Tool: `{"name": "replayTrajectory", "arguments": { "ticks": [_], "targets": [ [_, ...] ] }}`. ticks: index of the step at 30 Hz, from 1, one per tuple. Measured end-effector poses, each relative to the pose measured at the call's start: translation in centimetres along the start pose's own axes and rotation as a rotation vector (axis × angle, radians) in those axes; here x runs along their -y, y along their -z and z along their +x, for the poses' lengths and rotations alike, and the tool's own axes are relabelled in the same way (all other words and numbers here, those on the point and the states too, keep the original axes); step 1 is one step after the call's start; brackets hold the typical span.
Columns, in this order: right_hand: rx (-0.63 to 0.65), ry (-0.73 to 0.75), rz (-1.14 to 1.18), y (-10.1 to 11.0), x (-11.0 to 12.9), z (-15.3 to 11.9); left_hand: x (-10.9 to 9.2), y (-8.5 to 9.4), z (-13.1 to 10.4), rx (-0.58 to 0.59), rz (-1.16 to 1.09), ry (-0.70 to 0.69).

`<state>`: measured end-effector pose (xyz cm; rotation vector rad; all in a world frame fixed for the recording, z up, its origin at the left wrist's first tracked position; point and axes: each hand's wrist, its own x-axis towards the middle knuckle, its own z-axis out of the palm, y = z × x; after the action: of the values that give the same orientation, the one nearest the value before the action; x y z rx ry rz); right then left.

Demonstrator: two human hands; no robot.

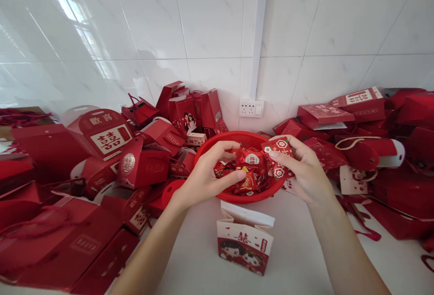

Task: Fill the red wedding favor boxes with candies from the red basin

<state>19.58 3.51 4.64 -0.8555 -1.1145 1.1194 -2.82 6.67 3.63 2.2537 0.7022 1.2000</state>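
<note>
Above the right side of a red plastic basket (233, 199), my right hand (307, 168) grips a small red packet (280, 157) printed with white flowers. My left hand (212, 168) reaches over the left side of the basket, its thumb and fingers spread apart with nothing visible between them. Red-wrapped sweets (252, 161) fill the basket beneath both hands; the left fingertips are close to them, and contact cannot be made out. In front of the basket a white and red gift box (244, 245) with two cartoon faces stands upright, its top flaps open.
Many red gift boxes (108, 136) are heaped on the left, some tipped over. Another heap of red boxes (359, 109) lies to the right, with cord handles among them. Behind the white table (193, 245) rises a tiled wall with a power socket (251, 108).
</note>
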Motion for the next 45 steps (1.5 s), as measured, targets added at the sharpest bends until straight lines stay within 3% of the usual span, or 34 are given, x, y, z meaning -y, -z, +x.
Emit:
{"name": "replayTrajectory", "arguments": {
  "ticks": [2,6,8,11,16,21,29,38,45],
  "targets": [
    [-0.013,0.03,-0.028,0.5,0.2,0.2,-0.5,1.4,-0.1,0.121,0.017,0.011],
    [-0.037,0.088,-0.076,1.3,0.6,0.2,-1.5,3.0,-0.5,0.551,-0.06,-0.004],
    [-0.031,0.111,-0.11,1.6,0.9,0.0,-1.9,2.9,-0.7,0.668,-0.078,0.012],
    [0.015,0.12,-0.192,1.9,1.6,-0.5,-2.0,2.0,-0.7,0.752,-0.034,0.054],
    [0.189,0.058,-0.317,2.1,2.5,-1.6,-1.3,0.5,-0.3,0.684,0.051,0.114],
    [0.324,0.064,-0.459,1.5,2.8,-2.6,-0.6,0.4,-0.1,0.624,0.085,0.152],
    [0.298,0.132,-0.606,0.6,2.7,-2.9,-0.3,0.7,-0.3,0.639,-0.016,0.265],
    [0.396,0.148,-0.905,-0.4,1.1,-2.8,-0.2,0.6,-0.5,0.664,-0.051,0.321],
    [0.435,0.116,-0.824,-0.6,1.0,-2.4,0.1,0.7,-0.6,0.638,0.028,0.331]
  ]
}}
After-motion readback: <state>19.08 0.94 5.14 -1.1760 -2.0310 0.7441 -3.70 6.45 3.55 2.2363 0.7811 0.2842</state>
